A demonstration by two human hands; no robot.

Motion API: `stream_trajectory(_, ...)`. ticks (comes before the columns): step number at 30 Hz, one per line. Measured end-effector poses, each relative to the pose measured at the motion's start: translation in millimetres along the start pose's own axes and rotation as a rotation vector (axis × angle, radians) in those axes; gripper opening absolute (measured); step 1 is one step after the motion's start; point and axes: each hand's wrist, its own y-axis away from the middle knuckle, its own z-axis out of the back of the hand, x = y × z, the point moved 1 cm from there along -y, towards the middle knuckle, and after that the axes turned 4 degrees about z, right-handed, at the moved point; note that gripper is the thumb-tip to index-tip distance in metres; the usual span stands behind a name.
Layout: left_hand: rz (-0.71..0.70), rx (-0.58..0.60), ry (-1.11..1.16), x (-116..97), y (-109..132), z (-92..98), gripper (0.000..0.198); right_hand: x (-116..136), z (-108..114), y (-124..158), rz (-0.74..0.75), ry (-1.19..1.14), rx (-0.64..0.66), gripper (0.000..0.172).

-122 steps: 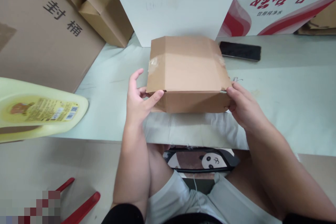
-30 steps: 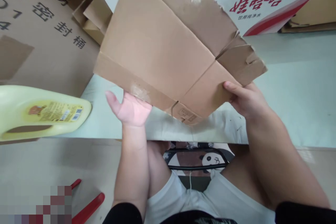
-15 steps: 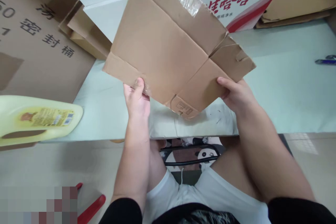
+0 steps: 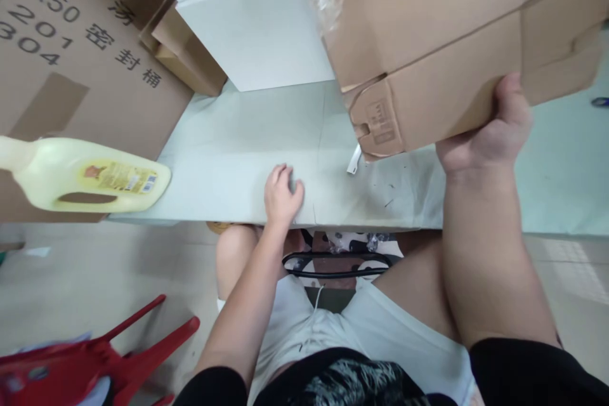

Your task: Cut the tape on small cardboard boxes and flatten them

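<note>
My right hand (image 4: 490, 124) grips the lower edge of a creased brown cardboard sheet (image 4: 457, 32), thumb on the near face. The sheet is raised and tilted, cut off by the top of the view, with clear tape crumpled at its left edge. My left hand (image 4: 284, 195) rests by the front edge of the pale green table (image 4: 228, 158), its fingers loosely curled and the thumb apart, with nothing visible in it. A slim white object (image 4: 354, 160) lies on the table, partly hidden behind the sheet's lower corner; its kind is unclear.
On the left lies a pale yellow jug (image 4: 61, 171) in front of a large printed carton (image 4: 118, 98). A white box (image 4: 261, 32) stands at the back. A red stool (image 4: 109, 355) is on the floor at lower left. Something blue (image 4: 600, 102) lies at far right.
My left hand has let go of the cardboard and come down to the table. With my right hand, the sheet has moved right and turned. The view has shifted left.
</note>
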Motion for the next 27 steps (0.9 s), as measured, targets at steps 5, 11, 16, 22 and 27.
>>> stream_trajectory(5, -0.051, 0.017, -0.159, -7.1, 4.4, -7.1, 0.037, 6.8, 0.3, -3.1, -0.025, -0.119, -0.094, 0.032)
stream_trajectory(11, -0.075, 0.000, -0.229, -6.2, 2.0, -4.6, 0.038, 28.6, -20.9, 2.9, -0.132, -0.481, -0.152, 0.055)
stream_trajectory(16, -0.096, -0.001, -0.230, -2.6, 2.5, -4.9, 0.037, 43.0, -28.9, 6.0, -0.199, -0.792, -0.100, 0.056)
stream_trajectory(22, -0.098, -0.013, -0.214, -0.4, 3.9, -5.1, 0.037, 70.8, -8.5, 19.0, -0.230, -0.696, -0.154, 0.050)
stream_trajectory(27, -0.104, -0.013, -0.213, -0.8, 6.2, -4.2, 0.035, 95.5, 11.9, 26.0, -0.119, -0.136, -0.287, 0.072)
